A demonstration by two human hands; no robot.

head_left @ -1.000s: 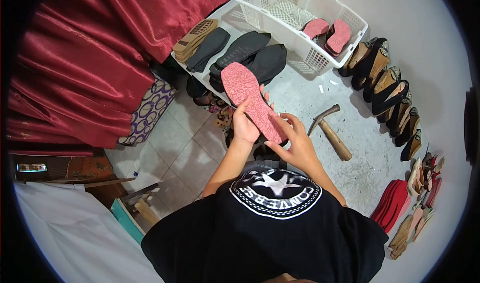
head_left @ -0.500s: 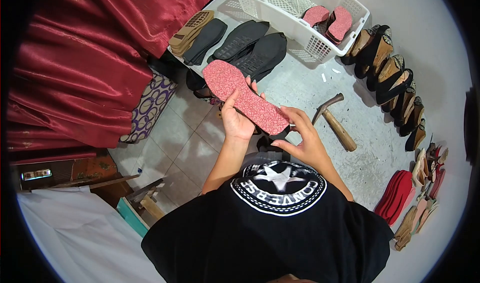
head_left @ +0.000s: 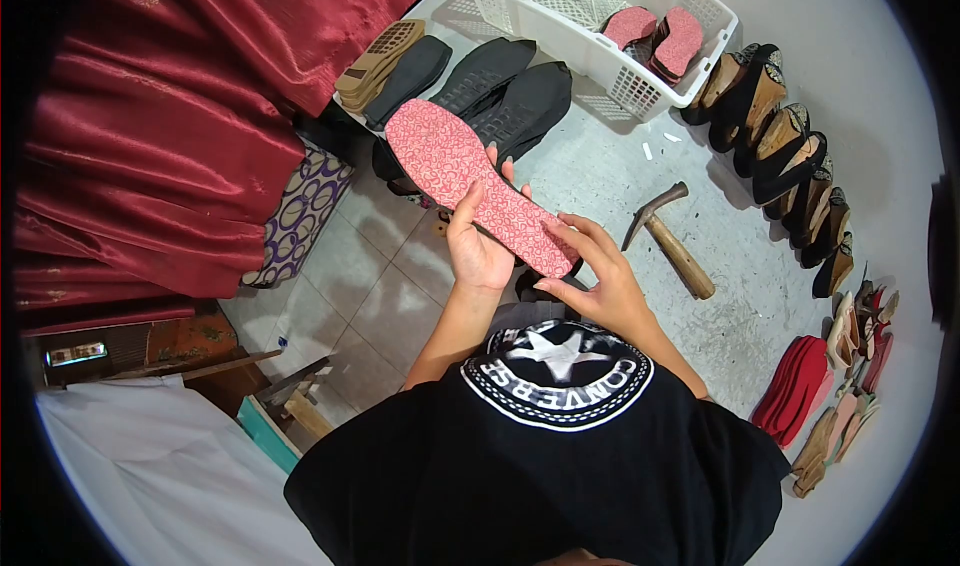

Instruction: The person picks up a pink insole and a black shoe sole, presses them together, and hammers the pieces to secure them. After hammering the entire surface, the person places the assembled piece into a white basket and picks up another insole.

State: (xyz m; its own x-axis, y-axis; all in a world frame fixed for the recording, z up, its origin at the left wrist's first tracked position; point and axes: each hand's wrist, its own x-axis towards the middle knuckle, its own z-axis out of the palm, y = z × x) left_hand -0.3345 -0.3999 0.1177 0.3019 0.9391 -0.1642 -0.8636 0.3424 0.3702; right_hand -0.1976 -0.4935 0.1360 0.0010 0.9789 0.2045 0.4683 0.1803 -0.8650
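Your left hand [head_left: 478, 251] has a closed grip under the pink patterned insole [head_left: 478, 188], your right hand [head_left: 598, 284] pinches its near end; a loosened grip could drop it off the surface [head_left: 610, 181] edge to the floor.

Red satin curtain [head_left: 170, 116] draped left of pale worn table [head_left: 740, 316]; tiled floor [head_left: 370, 296] between them.

We lose the underside of the pink sole [head_left: 470, 186] behind our left hand [head_left: 480, 251] and its heel end beneath our right hand [head_left: 600, 291]. Beyond our fingers, the white basket [head_left: 640, 91] is cut by the top edge (its contents only partly visible). Right of our right hand, the stacked shoes [head_left: 790, 176] blur into one row.
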